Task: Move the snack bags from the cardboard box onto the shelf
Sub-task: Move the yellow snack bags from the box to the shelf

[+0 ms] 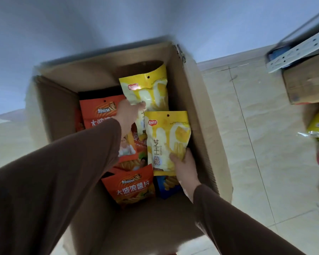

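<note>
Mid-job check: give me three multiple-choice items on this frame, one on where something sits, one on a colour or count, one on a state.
1. Where is the blue bag?
A. On the floor tiles
B. In the cardboard box, below the right hand
C. In the left hand

2. What colour are the two held bags?
A. Yellow
B. Green
C. Purple

3. What is the right hand doing?
A. Hanging idle
B. Pressing on a box flap
C. Gripping the near yellow bag

Answers: 1 B, it lies inside the box near the wrist. 2 A, the near one and the far yellow bag are both yellow. 3 C, its thumb lies on the bag's lower part.
</note>
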Motion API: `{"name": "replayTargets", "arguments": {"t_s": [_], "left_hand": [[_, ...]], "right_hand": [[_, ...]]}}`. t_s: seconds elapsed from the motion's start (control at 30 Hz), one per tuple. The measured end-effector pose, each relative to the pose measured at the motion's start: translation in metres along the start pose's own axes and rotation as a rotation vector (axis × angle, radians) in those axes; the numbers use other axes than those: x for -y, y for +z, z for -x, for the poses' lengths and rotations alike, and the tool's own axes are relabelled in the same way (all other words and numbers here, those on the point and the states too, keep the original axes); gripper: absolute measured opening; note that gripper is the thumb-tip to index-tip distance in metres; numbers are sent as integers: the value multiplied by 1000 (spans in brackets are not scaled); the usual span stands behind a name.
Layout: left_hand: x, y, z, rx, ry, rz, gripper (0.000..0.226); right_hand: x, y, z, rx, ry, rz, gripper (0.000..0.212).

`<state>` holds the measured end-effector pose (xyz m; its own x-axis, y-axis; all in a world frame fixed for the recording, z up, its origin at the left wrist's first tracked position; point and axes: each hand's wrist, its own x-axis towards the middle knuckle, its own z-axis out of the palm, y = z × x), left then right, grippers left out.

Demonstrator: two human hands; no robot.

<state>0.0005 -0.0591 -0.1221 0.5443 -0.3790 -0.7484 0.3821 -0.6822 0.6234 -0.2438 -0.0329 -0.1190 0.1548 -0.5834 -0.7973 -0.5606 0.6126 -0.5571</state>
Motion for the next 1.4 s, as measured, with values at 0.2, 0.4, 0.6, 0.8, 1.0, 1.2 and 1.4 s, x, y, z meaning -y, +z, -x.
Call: {"name": "replayTargets", "arguments": {"t_s": [0.2, 0.4, 0.6, 0.8, 1.0, 1.2, 1.4], "left_hand": [[-76, -74, 130, -70, 226, -13, 11], [-176, -97, 292, 30, 232, 153, 12], [-252, -67, 447, 141, 313, 173, 18], [-317, -11, 581, 268, 488, 129, 9], [-372, 79, 684, 425, 635, 86, 12], [-421, 206, 748, 548, 676, 12, 11], [-463, 342, 786, 659, 714, -73, 18]], "right_hand": [[82, -41, 116, 69, -170, 19, 30], [185, -134, 240, 56, -306, -82, 25], [247, -242, 365, -51, -424, -203, 9], [268, -357, 484, -208, -566, -328, 25], [265, -484, 573, -418, -658, -387, 28], [249, -616, 611, -604, -699, -473, 13], [245, -731, 611, -704, -712, -559, 12]]}}
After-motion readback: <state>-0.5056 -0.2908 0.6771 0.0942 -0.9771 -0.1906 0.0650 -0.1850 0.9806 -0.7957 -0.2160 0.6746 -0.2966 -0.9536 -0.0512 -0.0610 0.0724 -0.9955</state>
